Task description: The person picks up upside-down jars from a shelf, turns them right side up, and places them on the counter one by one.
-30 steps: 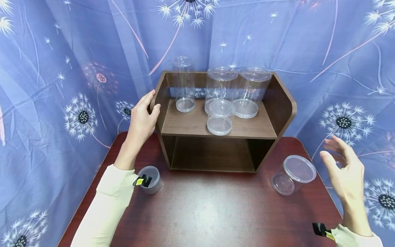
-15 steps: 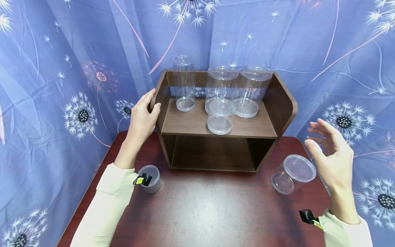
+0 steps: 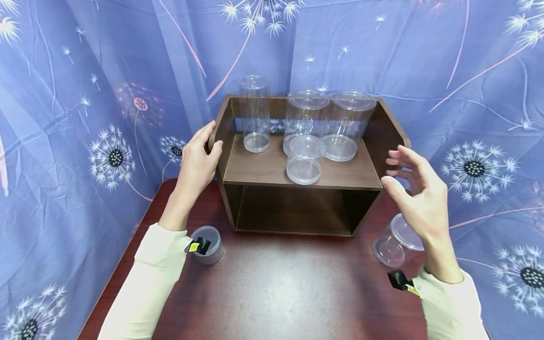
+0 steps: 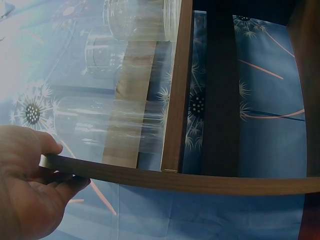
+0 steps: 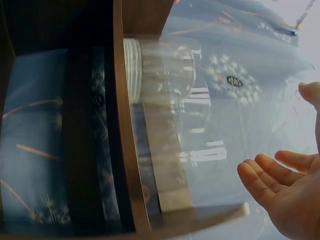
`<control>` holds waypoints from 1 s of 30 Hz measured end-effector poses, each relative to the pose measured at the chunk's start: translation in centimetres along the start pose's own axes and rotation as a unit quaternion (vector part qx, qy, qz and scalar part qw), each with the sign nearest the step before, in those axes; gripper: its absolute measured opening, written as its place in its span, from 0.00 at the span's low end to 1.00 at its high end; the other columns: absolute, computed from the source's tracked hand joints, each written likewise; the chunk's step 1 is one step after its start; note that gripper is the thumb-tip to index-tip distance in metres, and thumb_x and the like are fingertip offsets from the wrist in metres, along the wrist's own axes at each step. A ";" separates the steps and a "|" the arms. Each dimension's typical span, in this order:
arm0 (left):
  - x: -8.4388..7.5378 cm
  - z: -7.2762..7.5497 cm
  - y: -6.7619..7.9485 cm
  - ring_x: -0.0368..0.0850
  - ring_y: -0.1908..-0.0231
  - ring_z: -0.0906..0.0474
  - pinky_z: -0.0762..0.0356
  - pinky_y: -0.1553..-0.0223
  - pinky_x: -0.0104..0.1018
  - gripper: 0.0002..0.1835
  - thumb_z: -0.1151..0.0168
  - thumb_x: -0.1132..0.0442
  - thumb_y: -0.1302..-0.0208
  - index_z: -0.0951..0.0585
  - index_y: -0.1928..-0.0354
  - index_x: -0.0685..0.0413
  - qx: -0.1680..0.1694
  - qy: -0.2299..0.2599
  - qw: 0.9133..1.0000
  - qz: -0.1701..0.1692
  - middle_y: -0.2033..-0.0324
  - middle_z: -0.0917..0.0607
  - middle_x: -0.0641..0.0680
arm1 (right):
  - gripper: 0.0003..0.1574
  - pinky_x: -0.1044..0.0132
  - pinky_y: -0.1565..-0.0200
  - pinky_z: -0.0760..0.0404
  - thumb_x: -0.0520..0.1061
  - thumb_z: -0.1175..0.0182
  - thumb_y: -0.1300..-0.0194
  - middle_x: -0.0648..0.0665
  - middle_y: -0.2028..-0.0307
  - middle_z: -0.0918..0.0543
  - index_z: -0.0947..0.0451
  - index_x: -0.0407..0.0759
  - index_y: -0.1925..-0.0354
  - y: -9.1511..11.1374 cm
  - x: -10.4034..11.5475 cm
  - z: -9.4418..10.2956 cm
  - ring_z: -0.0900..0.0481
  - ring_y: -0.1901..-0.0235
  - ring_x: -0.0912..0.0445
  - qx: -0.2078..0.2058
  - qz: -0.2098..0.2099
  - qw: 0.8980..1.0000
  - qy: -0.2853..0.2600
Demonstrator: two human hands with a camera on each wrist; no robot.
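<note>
A brown two-tier wooden shelf stands on the table. My left hand grips the front edge of its left side panel; in the left wrist view the thumb and fingers sit on either side of the panel. My right hand is raised by the right side panel, fingers spread and holding nothing. On the upper board stand a tall slim clear jar, two wide clear jars and a short clear jar at the front.
A short clear tub stands on the reddish-brown table beside my left wrist. At the right, another clear jar is partly hidden behind my right hand. A blue dandelion-print curtain hangs around the table.
My right hand has moved left from the table's right side to the shelf's right panel, passing over the clear jar. The left hand stays on the shelf.
</note>
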State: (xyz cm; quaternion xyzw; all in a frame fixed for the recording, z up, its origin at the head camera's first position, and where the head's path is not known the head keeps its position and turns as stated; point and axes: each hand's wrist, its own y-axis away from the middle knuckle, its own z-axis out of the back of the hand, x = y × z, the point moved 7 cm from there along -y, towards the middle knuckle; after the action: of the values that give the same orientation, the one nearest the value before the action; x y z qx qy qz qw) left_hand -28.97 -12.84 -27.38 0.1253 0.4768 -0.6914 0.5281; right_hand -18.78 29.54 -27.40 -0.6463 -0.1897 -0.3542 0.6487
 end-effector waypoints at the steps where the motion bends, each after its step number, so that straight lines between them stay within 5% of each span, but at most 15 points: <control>1: 0.0 0.0 0.0 0.54 0.29 0.32 0.35 0.29 0.50 0.27 0.42 0.65 0.26 0.27 0.27 0.58 0.000 -0.001 1.000 0.000 0.29 0.26 0.57 | 0.39 0.69 0.47 0.20 0.21 0.36 0.42 0.39 0.43 0.17 0.26 0.32 0.33 -0.2 -0.1 -0.5 0.17 0.49 0.53 0.005 -0.002 1.000 0.018; 10: 0.1 0.0 0.0 0.54 0.29 0.32 0.36 0.29 0.50 0.27 0.42 0.65 0.26 0.27 0.27 0.58 0.001 -0.001 1.000 0.003 0.29 0.26 0.57 | 0.42 0.68 0.44 0.22 0.25 0.30 0.43 0.47 0.44 0.18 0.26 0.36 0.31 -1.6 -2.1 -4.6 0.19 0.47 0.58 0.042 -0.032 0.995 0.087; 30: 0.0 -0.1 0.0 0.54 0.29 0.32 0.34 0.30 0.49 0.27 0.41 0.65 0.26 0.28 0.27 0.59 -0.003 -0.003 1.000 0.000 0.29 0.26 0.58 | 0.48 0.52 0.36 0.26 0.45 0.24 0.40 0.37 0.35 0.23 0.32 0.37 0.27 -3.1 -7.1 -10.6 0.24 0.38 0.45 0.104 -0.113 0.979 0.132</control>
State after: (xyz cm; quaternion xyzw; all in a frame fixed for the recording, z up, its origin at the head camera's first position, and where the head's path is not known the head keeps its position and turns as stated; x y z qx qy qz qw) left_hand -28.97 -12.80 -27.44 0.1214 0.4774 -0.6904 0.5299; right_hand -27.96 21.01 -31.18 -0.4969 -0.2099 -0.4857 0.6879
